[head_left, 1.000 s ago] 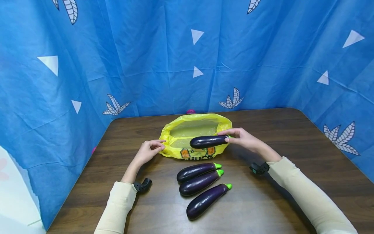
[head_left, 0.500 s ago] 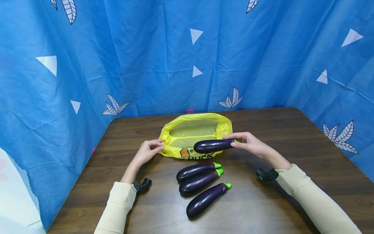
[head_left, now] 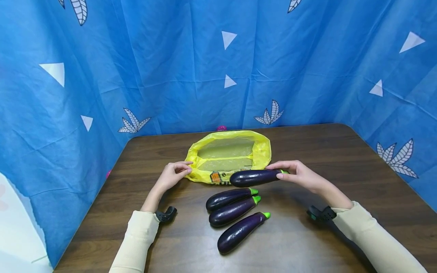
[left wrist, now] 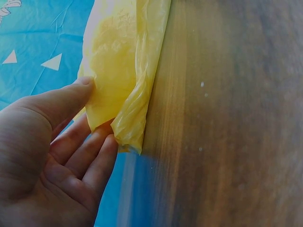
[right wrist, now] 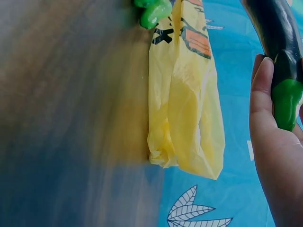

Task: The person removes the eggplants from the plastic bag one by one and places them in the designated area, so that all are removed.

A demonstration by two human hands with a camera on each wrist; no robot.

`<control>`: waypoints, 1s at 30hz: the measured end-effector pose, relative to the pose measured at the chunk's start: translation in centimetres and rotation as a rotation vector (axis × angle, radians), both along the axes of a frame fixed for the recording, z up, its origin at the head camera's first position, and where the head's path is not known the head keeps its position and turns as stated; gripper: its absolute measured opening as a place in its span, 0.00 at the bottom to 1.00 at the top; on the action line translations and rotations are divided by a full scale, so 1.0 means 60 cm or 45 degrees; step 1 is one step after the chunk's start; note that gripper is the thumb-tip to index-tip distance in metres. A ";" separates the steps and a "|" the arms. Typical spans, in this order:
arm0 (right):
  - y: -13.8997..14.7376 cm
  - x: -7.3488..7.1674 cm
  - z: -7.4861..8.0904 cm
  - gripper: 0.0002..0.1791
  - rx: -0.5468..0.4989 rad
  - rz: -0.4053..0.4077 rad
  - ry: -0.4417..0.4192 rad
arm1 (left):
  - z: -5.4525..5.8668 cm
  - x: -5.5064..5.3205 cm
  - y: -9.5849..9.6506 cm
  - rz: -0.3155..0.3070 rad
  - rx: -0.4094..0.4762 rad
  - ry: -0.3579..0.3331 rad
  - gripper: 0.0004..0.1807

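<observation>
My right hand (head_left: 300, 176) grips a dark purple eggplant (head_left: 254, 178) by its green stem end. In the head view the eggplant lies level in front of the near side of a yellow plastic bag (head_left: 261, 151), whose mouth gapes upward. With thumb and fingers my left hand (head_left: 172, 175) pinches the bag's left edge; the left wrist view shows the yellow film (left wrist: 113, 61) between thumb and fingers. The right wrist view shows the held eggplant's green cap (right wrist: 286, 101) in the palm. Nearer on the table lie three more eggplants (head_left: 232, 211), their green stems pointing right.
The brown wooden table (head_left: 341, 159) carries all of these things. Behind it hangs a blue curtain (head_left: 184, 57) with white triangles and leaf prints. Black camera bands (head_left: 166, 215) sit at both wrists.
My right hand has drawn the eggplant from over the bag's mouth toward the near side and slightly right. The left hand keeps its place on the bag; the three eggplants lie as before.
</observation>
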State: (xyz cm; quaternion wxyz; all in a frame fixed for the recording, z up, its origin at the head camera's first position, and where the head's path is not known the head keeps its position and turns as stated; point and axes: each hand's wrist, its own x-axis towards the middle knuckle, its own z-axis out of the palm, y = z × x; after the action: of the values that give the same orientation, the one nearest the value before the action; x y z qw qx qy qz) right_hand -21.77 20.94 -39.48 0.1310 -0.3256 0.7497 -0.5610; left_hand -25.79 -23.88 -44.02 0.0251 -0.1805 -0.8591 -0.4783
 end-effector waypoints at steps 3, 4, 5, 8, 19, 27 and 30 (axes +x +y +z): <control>0.005 0.009 -0.004 0.17 -0.011 0.012 -0.013 | 0.000 0.001 0.000 -0.006 0.000 -0.002 0.07; 0.006 0.011 -0.005 0.17 -0.013 0.014 -0.022 | 0.000 0.000 0.000 -0.007 0.003 -0.002 0.08; 0.007 0.013 -0.007 0.17 -0.019 0.019 -0.030 | 0.000 0.000 0.000 -0.008 0.004 -0.002 0.08; 0.011 0.019 -0.010 0.17 -0.021 0.024 -0.046 | 0.001 0.000 0.001 -0.013 0.005 -0.003 0.08; 0.006 0.047 -0.008 0.18 -0.062 0.184 -0.062 | 0.003 0.000 0.000 -0.009 0.009 -0.002 0.08; -0.002 0.065 -0.017 0.17 -0.075 0.250 -0.071 | 0.002 -0.004 0.000 -0.023 -0.007 0.029 0.08; -0.005 0.074 -0.020 0.17 -0.076 0.282 -0.067 | 0.001 -0.003 -0.001 -0.024 -0.008 0.019 0.08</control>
State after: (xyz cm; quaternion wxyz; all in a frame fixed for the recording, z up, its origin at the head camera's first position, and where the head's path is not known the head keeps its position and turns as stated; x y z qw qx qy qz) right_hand -17.35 20.65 -40.70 0.2020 -0.3955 0.6883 -0.5736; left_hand -25.99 -23.94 -43.95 0.0266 -0.1923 -0.8586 -0.4744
